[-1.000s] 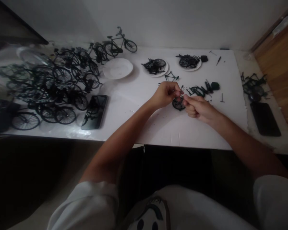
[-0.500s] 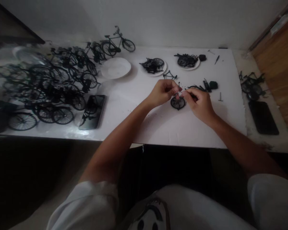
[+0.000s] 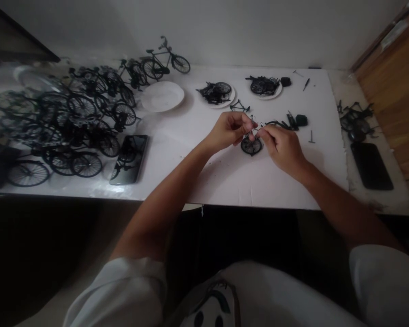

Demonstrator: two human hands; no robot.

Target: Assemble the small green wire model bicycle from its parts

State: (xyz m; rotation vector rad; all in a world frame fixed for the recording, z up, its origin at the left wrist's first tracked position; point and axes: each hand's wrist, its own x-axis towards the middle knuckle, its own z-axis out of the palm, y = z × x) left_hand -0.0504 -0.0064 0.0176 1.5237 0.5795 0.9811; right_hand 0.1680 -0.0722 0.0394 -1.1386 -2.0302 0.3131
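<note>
My left hand (image 3: 229,131) pinches the upper part of a small dark wheel assembly (image 3: 251,146), whose spoked wheel hangs below the fingertips. Close beside it on the right, my right hand (image 3: 282,144) has thumb and forefinger pressed together at the same part; what they grip is too small to make out. Just behind the hands lies a small black bicycle frame (image 3: 239,107). Dark slender parts (image 3: 291,120) and a dark green block (image 3: 301,120) lie beyond my right hand.
Many model bicycles (image 3: 82,118) crowd the left side, near a phone (image 3: 131,159) and a white plate (image 3: 162,96). Two plates of black parts (image 3: 215,94) (image 3: 264,86) stand at the back. Another phone (image 3: 372,165) lies at the right.
The whole view has shifted slightly, so things appear a little further left. Both hands stay together at the wheel assembly, with only small finger movement.
</note>
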